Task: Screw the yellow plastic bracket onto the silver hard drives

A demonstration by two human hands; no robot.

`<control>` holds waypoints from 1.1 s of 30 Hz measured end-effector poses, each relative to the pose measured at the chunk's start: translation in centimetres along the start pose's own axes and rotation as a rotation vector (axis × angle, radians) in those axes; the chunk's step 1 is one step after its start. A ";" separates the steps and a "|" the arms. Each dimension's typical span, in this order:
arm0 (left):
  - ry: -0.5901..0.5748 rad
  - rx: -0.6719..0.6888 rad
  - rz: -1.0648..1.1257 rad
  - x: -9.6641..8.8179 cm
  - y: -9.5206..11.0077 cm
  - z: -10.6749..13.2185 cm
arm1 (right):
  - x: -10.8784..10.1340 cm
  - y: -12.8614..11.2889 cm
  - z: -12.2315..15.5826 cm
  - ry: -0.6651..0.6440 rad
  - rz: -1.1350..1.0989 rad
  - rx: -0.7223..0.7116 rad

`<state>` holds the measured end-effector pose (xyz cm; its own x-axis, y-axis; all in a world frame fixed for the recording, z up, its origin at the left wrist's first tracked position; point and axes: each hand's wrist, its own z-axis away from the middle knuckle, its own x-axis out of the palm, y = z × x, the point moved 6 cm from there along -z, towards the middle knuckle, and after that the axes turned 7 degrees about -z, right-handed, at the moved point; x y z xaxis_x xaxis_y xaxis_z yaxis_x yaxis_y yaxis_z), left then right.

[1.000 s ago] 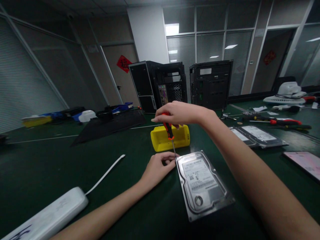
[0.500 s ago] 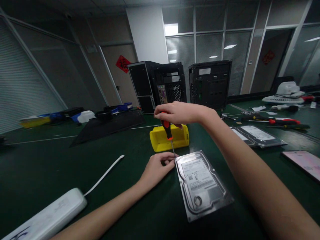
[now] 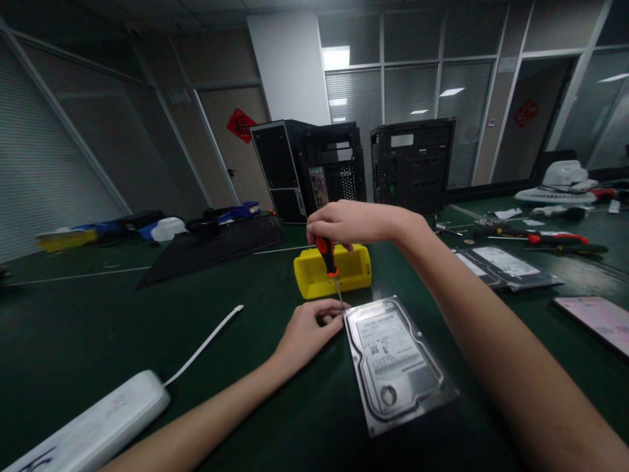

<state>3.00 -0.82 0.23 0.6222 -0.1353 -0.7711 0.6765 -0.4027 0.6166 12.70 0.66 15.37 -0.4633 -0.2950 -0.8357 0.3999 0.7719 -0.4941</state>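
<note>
A silver hard drive (image 3: 393, 364) lies label up on the dark green table, slightly turned. My right hand (image 3: 339, 221) is closed from above around the red and black handle of a screwdriver (image 3: 326, 255). The shaft slants down to the drive's far left corner, where its tip meets the edge. At that same corner my left hand (image 3: 314, 326) rests on the table, thumb and fingers curled together against the drive. Whatever lies under the tip is too small to see. Just behind both hands sits a yellow plastic tray (image 3: 305, 280).
Two computer cases (image 3: 413, 164) stand at the back. On the right are more hard drives (image 3: 508, 262), loose screwdrivers (image 3: 555, 237) and a pink flat object (image 3: 599, 318). A white power strip (image 3: 98, 426) with a cable lies front left, a black mat (image 3: 216, 249) beyond.
My right hand has shifted very slightly to the right on the screwdriver handle, its fingers moved a little. The left hand and the hard drive stay in place.
</note>
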 end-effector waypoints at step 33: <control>0.015 0.001 -0.002 0.0 0.2 0.0 | -0.1 0.1 0.2 0.009 0.076 0.060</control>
<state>3.10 -0.92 0.36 0.6263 -0.1212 -0.7701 0.6778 -0.4034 0.6147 12.94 0.68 15.30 -0.4363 -0.2318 -0.8694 0.4810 0.7565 -0.4431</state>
